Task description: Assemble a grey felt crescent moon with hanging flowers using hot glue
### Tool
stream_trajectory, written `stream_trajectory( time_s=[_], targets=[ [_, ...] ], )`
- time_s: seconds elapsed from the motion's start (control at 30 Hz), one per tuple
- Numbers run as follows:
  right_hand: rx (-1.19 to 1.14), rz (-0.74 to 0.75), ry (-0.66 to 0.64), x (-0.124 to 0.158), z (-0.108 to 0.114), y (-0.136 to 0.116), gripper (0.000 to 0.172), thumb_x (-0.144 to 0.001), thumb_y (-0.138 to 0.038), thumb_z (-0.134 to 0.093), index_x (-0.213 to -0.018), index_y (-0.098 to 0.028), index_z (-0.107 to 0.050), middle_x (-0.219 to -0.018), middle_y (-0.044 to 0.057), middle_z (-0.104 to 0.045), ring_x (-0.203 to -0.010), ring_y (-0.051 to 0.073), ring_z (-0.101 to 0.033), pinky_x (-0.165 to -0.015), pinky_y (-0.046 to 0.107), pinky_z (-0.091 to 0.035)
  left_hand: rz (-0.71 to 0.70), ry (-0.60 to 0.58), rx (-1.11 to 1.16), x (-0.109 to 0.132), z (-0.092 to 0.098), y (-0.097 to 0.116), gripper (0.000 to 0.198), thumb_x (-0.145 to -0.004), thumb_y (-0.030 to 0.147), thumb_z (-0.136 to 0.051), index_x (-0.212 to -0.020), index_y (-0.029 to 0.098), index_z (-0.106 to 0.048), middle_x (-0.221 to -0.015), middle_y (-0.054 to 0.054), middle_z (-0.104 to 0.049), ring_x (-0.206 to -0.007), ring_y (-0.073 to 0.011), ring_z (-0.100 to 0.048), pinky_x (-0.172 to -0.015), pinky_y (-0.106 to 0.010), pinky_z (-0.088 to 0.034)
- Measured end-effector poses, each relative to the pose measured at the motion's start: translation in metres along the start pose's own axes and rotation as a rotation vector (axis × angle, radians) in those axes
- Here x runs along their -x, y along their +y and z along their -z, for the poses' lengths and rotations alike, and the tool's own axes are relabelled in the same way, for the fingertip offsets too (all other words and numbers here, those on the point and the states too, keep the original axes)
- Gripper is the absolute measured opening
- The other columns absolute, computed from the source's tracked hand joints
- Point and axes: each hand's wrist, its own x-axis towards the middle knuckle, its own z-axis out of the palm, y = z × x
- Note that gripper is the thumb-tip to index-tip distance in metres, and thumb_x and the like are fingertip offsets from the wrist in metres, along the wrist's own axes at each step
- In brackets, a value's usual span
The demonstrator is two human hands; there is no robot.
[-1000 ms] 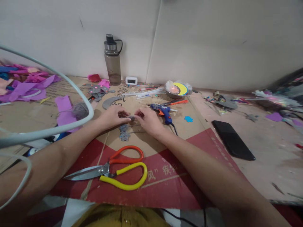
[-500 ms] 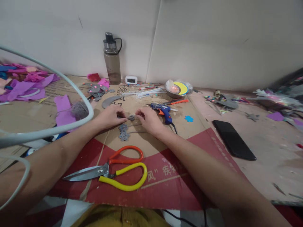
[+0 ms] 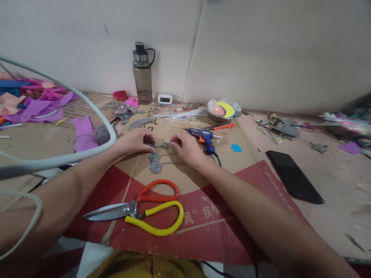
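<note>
My left hand (image 3: pixel 133 141) and my right hand (image 3: pixel 187 147) rest on the cardboard sheet (image 3: pixel 174 181), fingertips curled and pinched toward each other. Between them lies a small grey glitter flower (image 3: pixel 164 145) on a thin grey cord; both hands pinch at it or at the cord beside it. Two more grey glitter flowers (image 3: pixel 155 163) lie just below, strung along the same cord. Large scissors (image 3: pixel 139 210) with one orange and one yellow handle lie nearer to me, blades pointing left.
A blue hot glue gun (image 3: pixel 204 138) lies right of my right hand. Behind stand a grey water bottle (image 3: pixel 143 75), a small white clock (image 3: pixel 165 99) and a metal bowl (image 3: pixel 222 111). A black phone (image 3: pixel 294 181) lies at right. Purple and pink foam scraps (image 3: pixel 37 106) and a white cable (image 3: pixel 72 154) are at left.
The view shifted slightly, so everything sits a little to the right. My fingers have spread the cord a bit wider, with the small flower lying between them.
</note>
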Motion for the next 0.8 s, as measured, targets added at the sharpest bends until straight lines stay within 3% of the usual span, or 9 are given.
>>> stream_trajectory(
  time_s=[0.27, 0.63, 0.8],
  targets=[
    [-0.012, 0.007, 0.021, -0.0004, -0.0028, 0.0041, 0.007, -0.079, -0.011, -0.059, -0.080, -0.017, -0.061, -0.075, 0.002, -0.060, -0.070, 0.014, -0.051, -0.068, 0.026, -0.039, 0.018, -0.069, 0.040, 0.0014, 0.0060, -0.0012, 0.043, -0.059, 0.046, -0.075, -0.088, 0.016, -0.067, -0.086, -0.004, -0.069, -0.077, -0.0173, -0.061, -0.071, -0.027, -0.047],
    [-0.047, -0.014, 0.031, -0.0001, -0.0031, 0.0043, 0.005, -0.078, -0.011, -0.061, -0.078, -0.016, -0.061, -0.074, 0.002, -0.060, -0.071, 0.014, -0.051, -0.069, 0.026, -0.039, -0.036, -0.101, 0.037, 0.0007, 0.0070, -0.0027, 0.037, -0.068, 0.039, -0.066, -0.097, 0.017, -0.067, -0.088, -0.004, -0.068, -0.076, -0.0160, -0.060, -0.069, -0.026, -0.047],
    [-0.063, -0.047, 0.032, -0.0002, -0.0031, 0.0030, 0.005, -0.078, -0.012, -0.060, -0.078, -0.017, -0.061, -0.074, 0.001, -0.060, -0.070, 0.013, -0.051, -0.068, 0.026, -0.039, -0.050, -0.066, -0.087, 0.0012, 0.0075, 0.0031, 0.027, -0.069, 0.035, -0.060, -0.087, 0.017, -0.069, -0.080, -0.003, -0.067, -0.071, -0.0154, -0.058, -0.066, -0.025, -0.045]
  ],
)
